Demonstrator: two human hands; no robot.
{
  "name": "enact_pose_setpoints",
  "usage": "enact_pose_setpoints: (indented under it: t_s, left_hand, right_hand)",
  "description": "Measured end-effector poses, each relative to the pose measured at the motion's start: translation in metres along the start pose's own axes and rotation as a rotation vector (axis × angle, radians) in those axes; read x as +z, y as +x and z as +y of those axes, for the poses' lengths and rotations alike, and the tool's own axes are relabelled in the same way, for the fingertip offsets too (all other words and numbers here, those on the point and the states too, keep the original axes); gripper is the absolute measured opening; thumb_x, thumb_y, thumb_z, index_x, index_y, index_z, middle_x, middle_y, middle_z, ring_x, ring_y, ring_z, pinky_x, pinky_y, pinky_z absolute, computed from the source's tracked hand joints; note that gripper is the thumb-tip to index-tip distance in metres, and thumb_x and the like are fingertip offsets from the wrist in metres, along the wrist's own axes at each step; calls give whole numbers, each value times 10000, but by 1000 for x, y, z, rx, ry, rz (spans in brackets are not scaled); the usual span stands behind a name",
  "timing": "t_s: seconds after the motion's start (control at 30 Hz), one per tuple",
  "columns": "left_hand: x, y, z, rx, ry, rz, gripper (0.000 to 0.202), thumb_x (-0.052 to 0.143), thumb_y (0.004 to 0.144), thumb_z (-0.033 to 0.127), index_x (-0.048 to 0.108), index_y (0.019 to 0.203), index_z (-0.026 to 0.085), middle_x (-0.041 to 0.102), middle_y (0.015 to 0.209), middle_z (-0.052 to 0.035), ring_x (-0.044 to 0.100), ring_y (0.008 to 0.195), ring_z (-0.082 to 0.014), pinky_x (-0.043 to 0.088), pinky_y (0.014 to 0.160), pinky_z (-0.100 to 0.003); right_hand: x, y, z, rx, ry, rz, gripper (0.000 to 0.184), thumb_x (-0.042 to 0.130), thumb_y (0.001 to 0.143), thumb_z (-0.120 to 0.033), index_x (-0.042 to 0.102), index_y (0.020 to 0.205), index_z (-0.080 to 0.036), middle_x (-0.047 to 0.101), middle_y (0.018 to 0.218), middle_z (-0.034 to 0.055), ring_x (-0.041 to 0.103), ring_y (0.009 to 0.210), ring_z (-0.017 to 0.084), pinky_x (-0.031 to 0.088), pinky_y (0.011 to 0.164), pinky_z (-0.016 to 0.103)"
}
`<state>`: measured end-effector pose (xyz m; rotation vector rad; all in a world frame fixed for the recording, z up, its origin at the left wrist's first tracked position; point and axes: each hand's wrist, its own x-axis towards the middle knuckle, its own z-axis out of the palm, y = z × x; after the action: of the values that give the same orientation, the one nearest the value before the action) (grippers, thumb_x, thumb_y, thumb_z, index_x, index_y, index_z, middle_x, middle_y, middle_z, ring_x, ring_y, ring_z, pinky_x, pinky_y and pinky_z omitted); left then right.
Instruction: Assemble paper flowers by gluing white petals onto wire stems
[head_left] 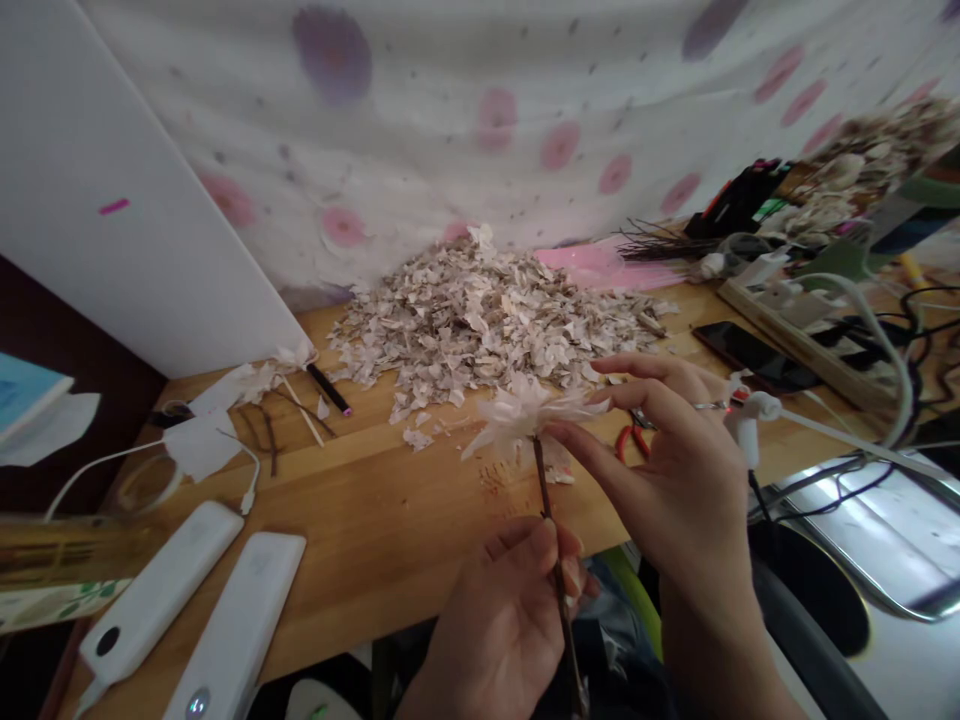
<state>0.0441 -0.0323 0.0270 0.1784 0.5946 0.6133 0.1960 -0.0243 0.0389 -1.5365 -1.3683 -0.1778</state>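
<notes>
A pale artificial flower [517, 412] with thin, translucent petals tops a dark brown twig [543, 478]. My left hand [506, 610] is closed around the twig below the flower, and the twig's lower end runs down past my fingers. At the flower's right side, my right hand [667, 450] pinches a petal edge between thumb and fingers; a ring shows on one finger. Behind the flower rises a large heap of dry, whitish petal flakes [480, 310]. Red-handled pliers [632, 440] lie partly hidden behind my right hand.
Two white handheld devices [240, 620] lie at the front left. A black pen [328, 390], twigs [271, 440] and a tape roll [150, 484] sit behind them. To the right are a phone [754, 355], a power strip [795, 330], a white-cabled device [750, 425] and tangled cables.
</notes>
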Motion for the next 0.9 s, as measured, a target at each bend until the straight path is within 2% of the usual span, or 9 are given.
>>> enact_pose_setpoints:
  t_s: [0.17,0.33,0.5,0.67,0.77,0.9]
  left_hand:
    - [0,-1,-1,-2,24,-2,325,975,574,378,743,616,155,571,549,33,524,603,-88,439,752,-273]
    - [-1,-2,1,-24,45,-17,304,973,577,366,755,623,158,630,598,18,531,600,-75,437,768,-258]
    - [-2,1,2,-11,57,-38,315,963,598,381,757,627,146,577,559,24,528,605,-82,447,763,-251]
    - [-11,10,-7,30,-10,-96,308,949,620,402,760,625,158,513,532,48,474,544,-56,454,709,-233]
    - [-14,12,-10,49,-37,-110,283,932,652,401,771,660,168,494,534,57,448,535,-50,466,716,-232]
    - [-9,9,-5,19,-6,-81,316,949,621,405,746,637,163,509,552,49,471,571,-65,469,747,-243]
  right_hand:
    - [1,0,-1,15,15,-3,257,821,834,-310,572,839,-249,680,1142,58,578,1104,308,409,966,508]
    - [3,0,1,19,69,19,278,829,815,-275,563,892,-254,679,1136,50,572,1129,294,404,989,497]
    - [7,-1,2,29,116,51,325,841,793,-263,570,971,-264,668,1137,52,576,1164,310,396,1027,530]
    - [3,-3,0,56,223,106,338,833,814,-283,602,1062,-275,656,1164,63,586,1182,319,404,1051,550]
    - [-1,-6,0,36,173,129,257,815,835,-264,633,1016,-272,655,1150,59,581,1178,312,391,1059,544]
    - [-3,-8,0,-5,47,100,167,788,858,-233,639,926,-267,671,1136,45,594,1130,296,383,1036,530]
